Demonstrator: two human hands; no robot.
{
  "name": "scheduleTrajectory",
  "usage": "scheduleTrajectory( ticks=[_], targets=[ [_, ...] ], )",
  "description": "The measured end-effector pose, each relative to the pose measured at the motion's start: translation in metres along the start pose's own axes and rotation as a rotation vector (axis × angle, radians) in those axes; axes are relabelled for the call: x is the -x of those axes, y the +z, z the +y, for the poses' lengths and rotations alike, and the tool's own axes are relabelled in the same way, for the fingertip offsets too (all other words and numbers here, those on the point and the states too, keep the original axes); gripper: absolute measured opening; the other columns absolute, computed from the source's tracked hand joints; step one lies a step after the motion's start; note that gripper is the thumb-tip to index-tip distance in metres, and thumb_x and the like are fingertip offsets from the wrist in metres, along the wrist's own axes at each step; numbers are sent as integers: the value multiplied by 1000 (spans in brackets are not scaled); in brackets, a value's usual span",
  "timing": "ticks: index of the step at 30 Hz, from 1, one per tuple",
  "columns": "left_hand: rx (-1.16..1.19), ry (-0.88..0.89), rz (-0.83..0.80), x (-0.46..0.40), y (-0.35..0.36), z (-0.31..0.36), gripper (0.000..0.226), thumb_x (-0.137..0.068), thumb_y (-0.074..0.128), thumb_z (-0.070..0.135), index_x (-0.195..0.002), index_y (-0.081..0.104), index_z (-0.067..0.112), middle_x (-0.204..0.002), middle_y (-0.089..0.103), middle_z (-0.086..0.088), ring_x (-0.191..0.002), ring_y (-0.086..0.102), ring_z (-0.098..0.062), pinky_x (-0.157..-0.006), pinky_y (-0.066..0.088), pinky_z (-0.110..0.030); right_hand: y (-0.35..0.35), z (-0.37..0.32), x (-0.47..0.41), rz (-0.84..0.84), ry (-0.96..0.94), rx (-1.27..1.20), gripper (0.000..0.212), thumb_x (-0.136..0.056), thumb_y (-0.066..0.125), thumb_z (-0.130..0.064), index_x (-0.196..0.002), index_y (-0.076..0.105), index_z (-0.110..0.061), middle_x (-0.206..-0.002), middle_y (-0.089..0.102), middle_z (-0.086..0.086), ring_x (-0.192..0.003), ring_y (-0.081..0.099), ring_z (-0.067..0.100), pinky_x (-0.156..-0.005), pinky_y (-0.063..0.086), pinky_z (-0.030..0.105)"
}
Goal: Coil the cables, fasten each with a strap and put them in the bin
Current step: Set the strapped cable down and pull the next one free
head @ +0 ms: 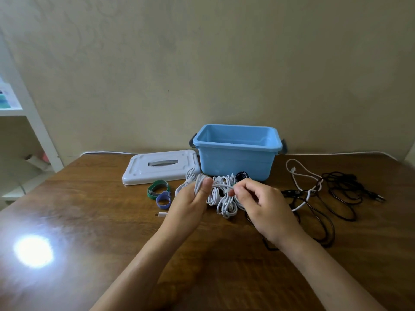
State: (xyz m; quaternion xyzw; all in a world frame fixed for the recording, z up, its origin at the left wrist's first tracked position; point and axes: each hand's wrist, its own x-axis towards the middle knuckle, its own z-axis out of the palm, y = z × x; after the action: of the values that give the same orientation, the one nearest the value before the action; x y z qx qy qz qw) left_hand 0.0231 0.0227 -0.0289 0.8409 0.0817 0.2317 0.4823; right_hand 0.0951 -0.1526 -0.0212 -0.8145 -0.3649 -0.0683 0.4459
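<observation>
So far left on the wooden table (89, 198) there's the white lid (160, 167), with a green strap (157, 187) and blue strap (163, 199) in front. Left hand (190, 204) grips a coil of the white cable (221, 198), thumb pressed over the loops; right hand (265, 206) pinches a strand, I think. Blue bin (237, 151) sits just behind, black cables (341, 198) sprawl right

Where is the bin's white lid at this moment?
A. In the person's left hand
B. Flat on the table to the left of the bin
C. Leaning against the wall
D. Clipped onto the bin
B: the white lid lies flat on the table left of the open blue bin.
</observation>
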Motion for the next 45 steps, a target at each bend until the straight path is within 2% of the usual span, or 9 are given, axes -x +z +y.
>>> scheduleTrajectory(
  ticks=[3, 7, 12, 18, 25, 30, 36, 41, 45],
  targets=[
    [112, -50, 58, 0, -5, 2, 56, -88, 32, 72, -64, 38, 22, -53, 36, 11, -49, 30, -8, -54, 25, -36, -10, 6, -3, 42, -14, 211, 20, -101, 50, -38, -89, 65, -33, -76, 64, -16, -76, 61, -1, -59, 42, 16],
    [70, -62, 64, 1, -1, 5, 54, -95, 33, 66, -66, 41, 21, -53, 38, 11, -51, 33, -9, -58, 30, -40, -8, 4, -3, 0, -28, 49, 23, -104, 52, -26, -87, 66, -29, -76, 65, -13, -70, 59, 4, -57, 41, 15],
    [66, -62, -4, 2, 5, -2, 63, -85, 41, 78, -83, 57, 18, -59, 46, 10, -51, 41, -6, -55, 36, -32, 9, -4, 3, -56, -83, -108, 15, -102, 57, -36, -94, 69, -31, -81, 68, -15, -75, 64, 7, -64, 48, 18],
    [39, -20, -31, 6, 13, -5, 49, -96, 44, 63, -79, 60, 19, -64, 55, 8, -56, 49, -8, -55, 40, -33, 26, -8, 11, -91, -118, -86, 11, -100, 62, -37, -98, 71, -30, -85, 70, -14, -80, 66, 9, -72, 55, 35],
    [146, -45, 101, 0, 6, 0, 50, -107, 30, 52, -68, 48, 25, -50, 45, 11, -51, 38, -9, -55, 31, -36, 15, 1, 4, -155, -36, 54, 28, -100, 50, -55, -97, 69, -34, -90, 70, -18, -88, 64, -1, -77, 53, 26],
    [197, 18, 154, 0, 12, 0, 45, -107, 32, 50, -74, 54, 30, -55, 47, 15, -52, 42, -5, -54, 32, -30, 33, -7, 12, -283, -82, 25, 31, -102, 51, -48, -86, 70, -29, -66, 62, -15, -64, 57, 4, -64, 43, 28],
    [161, 33, 163, -2, 12, -6, 52, -102, 29, 60, -88, 64, 23, -54, 48, 15, -53, 42, -6, -55, 30, -30, 55, -22, 17, -393, -68, 127, 38, -107, 41, -39, -83, 65, -22, -79, 62, -9, -82, 62, 17, -74, 42, 36],
    [358, 64, 151, 5, 18, 7, 56, -104, 34, 55, -94, 64, 8, -59, 36, -7, -51, 32, -23, -51, 23, -40, 57, -20, 17, -406, -73, 220, 45, -104, 31, -45, -78, 62, -25, -88, 68, -4, -91, 63, 19, -88, 45, 41],
    [474, -10, 134, 7, 15, 14, 57, -103, 36, 45, -95, 62, -6, -57, 28, -6, -46, 23, -16, -41, 19, -27, 50, -17, 13, -491, -31, 231, 46, -107, 36, -49, -70, 57, -32, -78, 64, -13, -88, 63, 12, -91, 41, 38]
  ],
)
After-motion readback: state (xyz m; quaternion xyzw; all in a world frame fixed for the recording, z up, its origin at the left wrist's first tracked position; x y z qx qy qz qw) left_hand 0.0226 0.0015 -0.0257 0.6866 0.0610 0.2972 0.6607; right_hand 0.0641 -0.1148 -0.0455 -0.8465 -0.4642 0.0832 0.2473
